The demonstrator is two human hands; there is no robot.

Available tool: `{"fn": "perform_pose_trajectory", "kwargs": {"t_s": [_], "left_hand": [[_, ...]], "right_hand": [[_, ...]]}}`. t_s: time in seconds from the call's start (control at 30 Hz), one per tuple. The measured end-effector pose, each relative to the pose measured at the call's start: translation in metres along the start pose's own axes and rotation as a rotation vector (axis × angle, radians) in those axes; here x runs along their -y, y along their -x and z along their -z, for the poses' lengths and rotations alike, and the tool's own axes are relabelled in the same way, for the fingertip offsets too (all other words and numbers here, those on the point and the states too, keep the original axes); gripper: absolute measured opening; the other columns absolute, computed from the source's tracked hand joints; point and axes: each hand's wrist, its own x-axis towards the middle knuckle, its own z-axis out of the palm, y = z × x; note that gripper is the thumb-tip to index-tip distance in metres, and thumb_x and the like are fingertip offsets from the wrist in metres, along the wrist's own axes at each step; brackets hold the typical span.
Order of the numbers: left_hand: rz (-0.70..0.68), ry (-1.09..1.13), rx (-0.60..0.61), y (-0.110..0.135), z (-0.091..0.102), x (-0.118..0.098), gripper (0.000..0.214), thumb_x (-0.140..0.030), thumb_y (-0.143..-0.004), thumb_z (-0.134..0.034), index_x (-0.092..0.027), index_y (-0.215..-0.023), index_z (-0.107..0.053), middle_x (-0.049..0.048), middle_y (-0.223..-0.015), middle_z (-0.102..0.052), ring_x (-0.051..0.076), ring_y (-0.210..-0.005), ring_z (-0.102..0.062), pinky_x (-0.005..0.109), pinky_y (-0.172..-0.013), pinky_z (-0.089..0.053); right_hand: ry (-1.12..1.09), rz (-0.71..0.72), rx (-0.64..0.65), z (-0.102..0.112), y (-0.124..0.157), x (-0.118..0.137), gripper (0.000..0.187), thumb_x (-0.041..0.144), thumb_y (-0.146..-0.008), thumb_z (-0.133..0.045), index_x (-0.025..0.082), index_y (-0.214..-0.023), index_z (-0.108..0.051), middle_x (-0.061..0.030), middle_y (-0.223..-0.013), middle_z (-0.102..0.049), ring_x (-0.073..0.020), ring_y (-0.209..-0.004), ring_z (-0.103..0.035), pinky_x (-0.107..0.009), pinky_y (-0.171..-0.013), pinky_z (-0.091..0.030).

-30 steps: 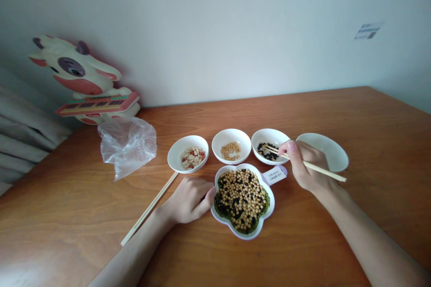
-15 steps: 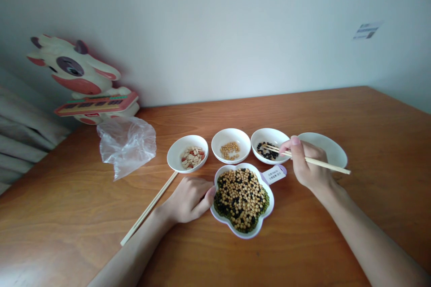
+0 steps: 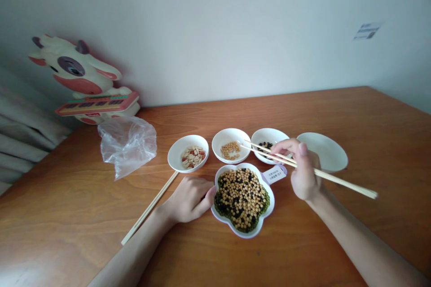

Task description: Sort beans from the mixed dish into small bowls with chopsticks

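Observation:
My right hand [image 3: 305, 168] is closed on a pair of wooden chopsticks [image 3: 340, 180]. Their tips are slightly parted above the right rim of the soybean bowl [image 3: 219, 140]; I cannot make out anything between them. Partly behind that hand stands a white bowl with black beans [image 3: 265, 145]. My left hand [image 3: 191, 199] rests on the table with curled fingers, its thumb and fingertips at the left rim of a flower-shaped dish [image 3: 244, 234]. Mixed soybeans, black beans and green beans fill this dish, and its labelled handle [image 3: 275, 174] points to the upper right.
A bowl [image 3: 174, 157] of peanuts is on the left, with a second chopstick pair [image 3: 150, 208] below it. Far right lies an oval white dish [image 3: 328, 152]. A plastic bag [image 3: 129, 145] and a cow-shaped toy keyboard [image 3: 97, 105] stand by the wall.
The chopsticks have lifted out of the black beans and swung left to the soybean bowl's rim, their tips spreading apart. My left hand has stayed in place.

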Motion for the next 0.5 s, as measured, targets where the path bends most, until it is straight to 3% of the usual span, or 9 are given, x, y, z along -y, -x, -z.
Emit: {"fn": "perform_pose_trajectory", "kwargs": {"t_s": [0.07,0.2,0.33,0.5], "left_hand": [[0.005,-0.001,0.001,0.000,0.000,0.000,0.039,-0.033,-0.110,-0.028,-0.020,-0.076,-0.044,0.0039,-0.072,-0.060,0.016,-0.062,-0.050,0.031,-0.065,-0.035],[0.001,0.001,0.013,-0.001,0.001,0.000,0.039,-0.032,-0.109,-0.028,-0.020,-0.075,-0.042,0.0040,-0.072,-0.060,0.016,-0.063,-0.051,0.030,-0.065,-0.035],[0.006,0.010,0.008,-0.002,0.001,-0.001,0.038,-0.032,-0.109,-0.028,-0.020,-0.076,-0.041,0.0035,-0.072,-0.060,0.016,-0.062,-0.050,0.030,-0.064,-0.035],[0.009,0.015,0.009,0.000,0.000,0.000,0.037,-0.032,-0.109,-0.029,-0.020,-0.076,-0.041,0.0031,-0.073,-0.059,0.016,-0.062,-0.050,0.030,-0.065,-0.035]], "right_hand": [[0.030,-0.001,0.028,0.002,-0.001,0.001,0.063,0.057,-0.108,-0.027,0.024,-0.081,-0.073,-0.0082,-0.076,-0.073,-0.0244,-0.070,-0.068,-0.039,-0.061,-0.052],[0.163,-0.003,-0.107,0.025,-0.008,-0.009,0.055,0.052,-0.109,-0.035,0.024,-0.079,-0.073,-0.0066,-0.073,-0.070,-0.0241,-0.072,-0.068,-0.039,-0.066,-0.051],[0.419,-0.039,0.020,0.042,-0.013,-0.022,0.057,0.052,-0.110,-0.032,0.025,-0.079,-0.071,-0.0059,-0.077,-0.073,-0.0249,-0.076,-0.068,-0.039,-0.070,-0.049],[0.490,-0.097,0.043,0.041,-0.013,-0.031,0.066,0.056,-0.110,-0.021,0.024,-0.076,-0.068,-0.0058,-0.075,-0.072,-0.0241,-0.072,-0.067,-0.038,-0.067,-0.047]]}}
